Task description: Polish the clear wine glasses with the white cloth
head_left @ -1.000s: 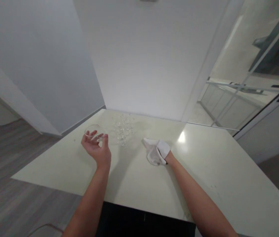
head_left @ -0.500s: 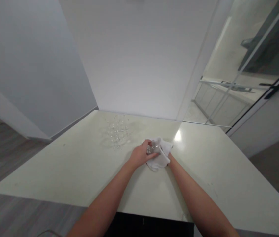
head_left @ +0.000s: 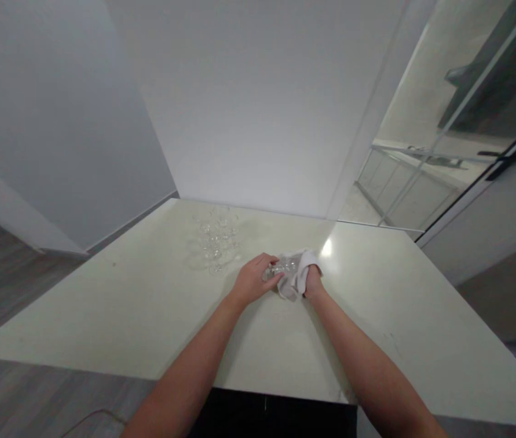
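Observation:
A clear drinking glass (head_left: 286,265) lies on its side above the middle of the table. My left hand (head_left: 254,280) is closed around its left end, thumb and fingers on opposite sides. A white cloth (head_left: 291,286) wraps the lower side and right end of the glass. My right hand (head_left: 313,282) is closed on the cloth at that right end; its fingers are largely hidden under the fabric. To the left of my hands, several clear glasses (head_left: 216,240) stand close together on the table, their outlines hard to separate.
The pale, glossy table (head_left: 139,304) reaches back to a white wall (head_left: 258,121). At the right is a glass-paned door with a black handle (head_left: 509,160). A thin cable (head_left: 98,412) lies on the wooden floor at the lower left.
My left hand has shifted slightly left with the end of the glass. The cloth has been drawn round the right end, and more of my right hand shows. The view has tilted slightly.

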{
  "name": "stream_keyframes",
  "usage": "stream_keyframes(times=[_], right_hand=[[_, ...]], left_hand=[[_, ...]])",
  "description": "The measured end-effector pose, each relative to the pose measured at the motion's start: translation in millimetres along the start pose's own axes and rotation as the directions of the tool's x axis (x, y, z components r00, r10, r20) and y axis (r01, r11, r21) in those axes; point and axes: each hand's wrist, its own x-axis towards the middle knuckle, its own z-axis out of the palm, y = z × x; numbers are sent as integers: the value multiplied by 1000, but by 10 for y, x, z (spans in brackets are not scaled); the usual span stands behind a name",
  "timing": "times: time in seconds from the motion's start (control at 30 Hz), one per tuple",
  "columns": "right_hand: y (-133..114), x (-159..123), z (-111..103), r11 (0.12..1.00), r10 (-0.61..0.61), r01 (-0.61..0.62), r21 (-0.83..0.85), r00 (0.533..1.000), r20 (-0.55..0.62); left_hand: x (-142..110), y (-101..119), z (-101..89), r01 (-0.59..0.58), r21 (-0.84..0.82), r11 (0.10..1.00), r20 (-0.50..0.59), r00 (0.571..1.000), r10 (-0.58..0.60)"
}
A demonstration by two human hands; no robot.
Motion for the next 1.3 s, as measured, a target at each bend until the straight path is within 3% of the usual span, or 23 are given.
stream_keyframes(times=[0.13, 0.2, 0.27, 0.33, 0.4, 0.47, 0.53, 0.67, 0.8, 0.9, 1.1, 1.3], right_hand=[[-72, -19, 19, 994, 61, -60, 96, 998, -8], [-53, -11, -13, 998, 33, -27, 64, 996, -86], [-12, 4, -62, 1000, -20, 16, -21, 983, -181], [24, 21, -114, 987, -96, 62, -149, 968, -234], [42, 34, -154, 956, -157, 96, -276, 966, -207], [43, 41, -178, 930, -178, 116, -348, 972, -152], [40, 46, -187, 918, -168, 108, -382, 977, -128], [49, 55, -190, 906, -177, 103, -411, 973, -146], [37, 54, -177, 904, -169, 82, -419, 970, -174], [0, 47, -160, 902, -159, 58, -428, 966, -203], [-36, 41, -155, 896, -172, 83, -436, 971, -169], [6, 50, -191, 906, -147, 43, -422, 965, -216]], left_hand=[[-43, 51, 5, -58, -110, 992, 13, 998, 60], [-43, 73, 25, 4, -148, 989, -17, 1000, -7], [-21, 75, 54, 131, -263, 956, -32, 989, -144], [13, 56, 83, 300, -430, 852, 6, 944, -329], [48, 23, 104, 439, -559, 704, 82, 874, -480], [69, -8, 111, 507, -611, 608, 135, 824, -551], [74, -22, 108, 527, -620, 582, 152, 808, -569], [47, 10, 90, 515, -590, 622, 155, 828, -539], [-2, 63, 69, 428, -429, 796, 80, 895, -438], [-35, 81, 64, 353, -325, 877, 65, 934, -352], [-51, 75, 92, 263, -304, 916, 58, 965, -257], [-42, 23, 123, 283, -300, 911, 55, 958, -280]])
